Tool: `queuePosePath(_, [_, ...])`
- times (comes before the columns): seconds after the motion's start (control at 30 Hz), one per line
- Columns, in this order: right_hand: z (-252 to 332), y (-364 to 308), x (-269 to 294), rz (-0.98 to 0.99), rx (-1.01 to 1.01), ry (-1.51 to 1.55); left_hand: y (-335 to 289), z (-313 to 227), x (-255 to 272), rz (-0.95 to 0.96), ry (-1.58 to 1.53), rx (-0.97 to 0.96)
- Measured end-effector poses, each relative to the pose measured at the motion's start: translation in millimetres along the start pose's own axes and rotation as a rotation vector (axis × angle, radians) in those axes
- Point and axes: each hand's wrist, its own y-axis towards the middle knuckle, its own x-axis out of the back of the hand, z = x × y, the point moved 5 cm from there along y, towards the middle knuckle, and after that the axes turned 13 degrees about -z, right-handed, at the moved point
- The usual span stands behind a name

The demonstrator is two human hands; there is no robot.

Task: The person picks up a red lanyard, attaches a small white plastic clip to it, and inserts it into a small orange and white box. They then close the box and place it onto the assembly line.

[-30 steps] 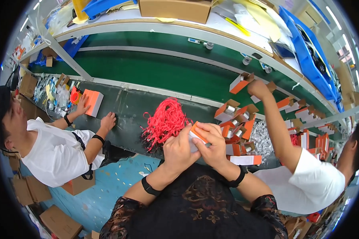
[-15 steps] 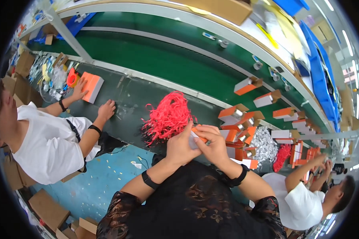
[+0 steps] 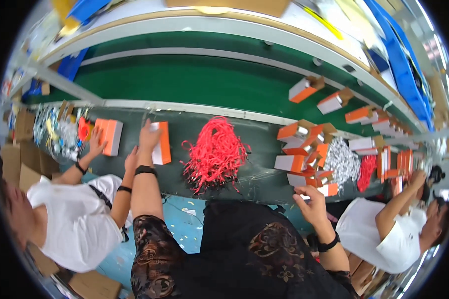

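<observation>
The box (image 3: 161, 151) at the left hand (image 3: 148, 138) looks like smooth coated card; the brown carton (image 3: 229, 5) overhead is dull cardboard. The red strands (image 3: 215, 154) have a slight sheen, and the silver heap (image 3: 341, 162) glints. I see a matt, scuffed table (image 3: 260, 162), a smooth green belt (image 3: 184, 79), a painted metal rail (image 3: 194, 25) and a blue plastic tray (image 3: 406, 62).

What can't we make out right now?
Head: contact between the wearer's left hand and the orange-white box, hidden by the hand itself.
Head: top of the cardboard carton, cut off by the upper edge.
Head: pieces in the far-left parts pile, too small and blurred.
</observation>
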Motion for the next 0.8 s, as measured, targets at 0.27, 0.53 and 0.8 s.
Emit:
queuePosePath(0.27, [-104.1,-135.3,44.8,-0.371,-0.61,-0.038,15.1,-15.3,-56.2,0.499,-0.627,0.469])
queuePosePath(0.53, [-175.4,-139.7,90.1,-0.554,-0.666,-0.146,10.6,-89.6,-20.9,-0.241,0.099,-0.194])
queuePosePath(0.8, [-326.9,-33.4,101.2,-0.663,-0.627,-0.307,-215.8,-249.7,-43.6,0.257,-0.493,-0.292])
